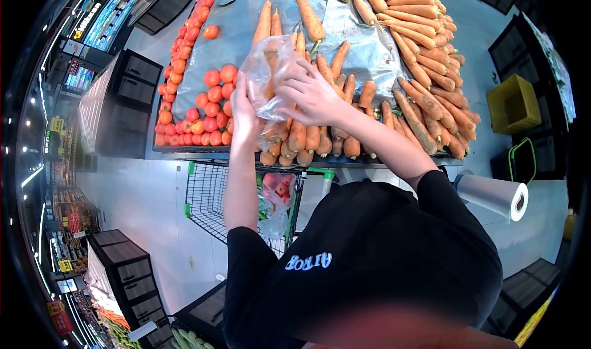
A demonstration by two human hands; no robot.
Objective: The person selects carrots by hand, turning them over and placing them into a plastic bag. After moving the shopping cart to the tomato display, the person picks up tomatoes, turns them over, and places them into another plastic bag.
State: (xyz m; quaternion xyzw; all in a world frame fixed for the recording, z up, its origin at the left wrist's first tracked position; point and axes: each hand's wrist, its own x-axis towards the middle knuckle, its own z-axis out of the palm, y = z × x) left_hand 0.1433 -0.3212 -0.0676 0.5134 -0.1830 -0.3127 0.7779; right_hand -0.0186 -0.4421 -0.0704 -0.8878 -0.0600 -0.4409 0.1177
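over carrots (297,136), left hand (244,106) grips a clear bag (261,72); right hand (313,93) touches it, fingers half open.

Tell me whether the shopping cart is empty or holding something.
Not empty: inside the shopping cart lies a clear bag of red produce.

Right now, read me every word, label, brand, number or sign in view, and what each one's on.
"AI", upside down in white, then letters distorted, possibly "FOR": the black short-sleeved shirt.
Too small or blurred to read: the lit white-and-yellow shop lettering, the yellow rectangular sign, the red rectangular sign.
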